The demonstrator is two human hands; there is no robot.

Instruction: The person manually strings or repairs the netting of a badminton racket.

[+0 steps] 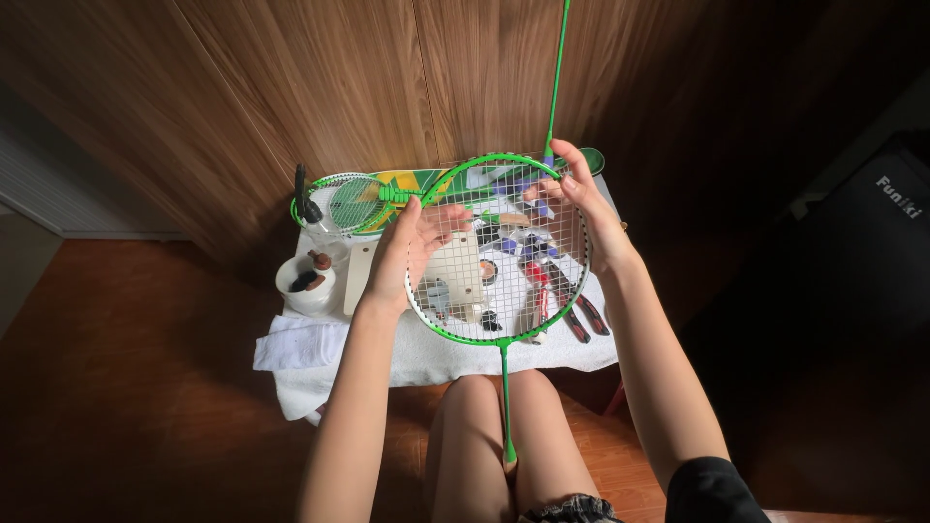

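Held racket: a green-framed badminton racket with white strings (499, 261) is held flat above the table, its head between both hands, its thin green shaft running down toward the person's knees
Left hand: the left hand (412, 247) lies on the left part of the string bed, fingers spread and lightly bent, fingertips resting on the strings near the frame's upper left
Right hand: the right hand (581, 208) grips the frame at its upper right edge, fingers curled together around the rim; whether they also pinch a string I cannot tell
Second racket: another green-framed racket (349, 201) lies on the table behind the held one, near the left hand
Long shaft: a thin green rod (555, 77) rises from the right hand's fingertips to the top edge
Table cover: a white towel (426, 353) covers the small table against the wooden wall
Cup: a white round cup holding dark pieces (305, 283) stands at the left, well apart from both hands
Tools: red-handled pliers (567, 300) lie under the strings, beneath the right half of the racket head
Board: a pale flat card (457, 271) lies below the string bed, near the left hand
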